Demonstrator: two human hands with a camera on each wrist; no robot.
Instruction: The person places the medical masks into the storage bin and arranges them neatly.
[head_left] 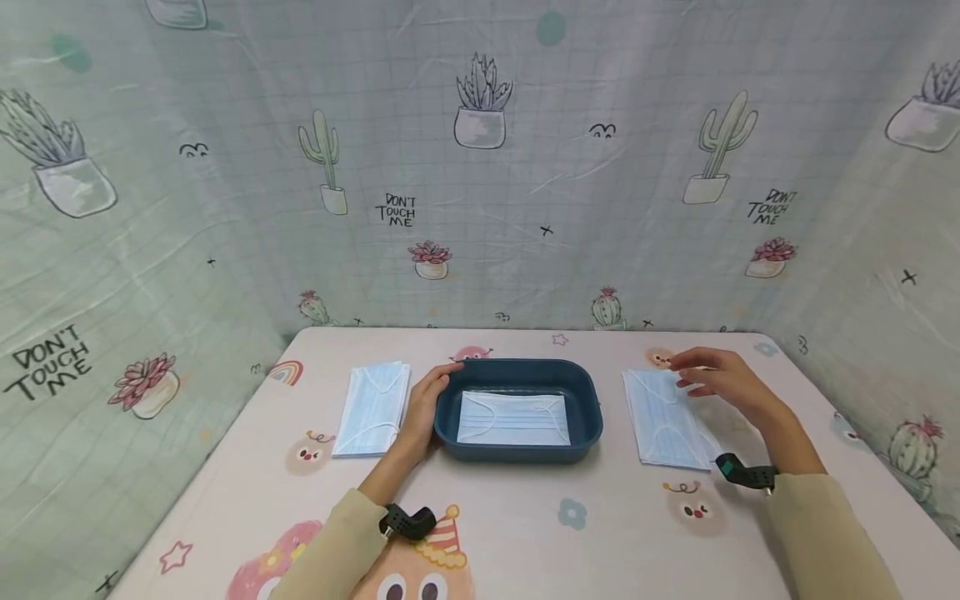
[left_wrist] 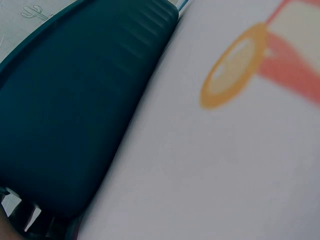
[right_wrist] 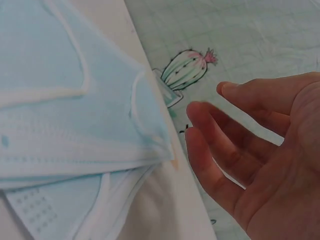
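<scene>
A dark blue-green open box (head_left: 517, 454) stands at mid-table with a light blue face mask (head_left: 513, 419) lying flat inside. My left hand (head_left: 422, 410) rests along its left side, fingertips touching the rim near the far left corner. In the left wrist view the box wall (left_wrist: 75, 100) fills much of the frame, and the fingers show only partly at the lower left. My right hand (head_left: 720, 382) hovers by the far right corner of the right-hand mask stack (head_left: 667, 421). Its loosely bent fingers (right_wrist: 215, 172) and thumb are apart, holding nothing.
Another stack of blue masks (head_left: 372, 410) lies left of the box, beside my left forearm. The pale table (head_left: 517, 525) carries printed cartoon figures. A patterned curtain (head_left: 555, 183) hangs behind the table and along both sides.
</scene>
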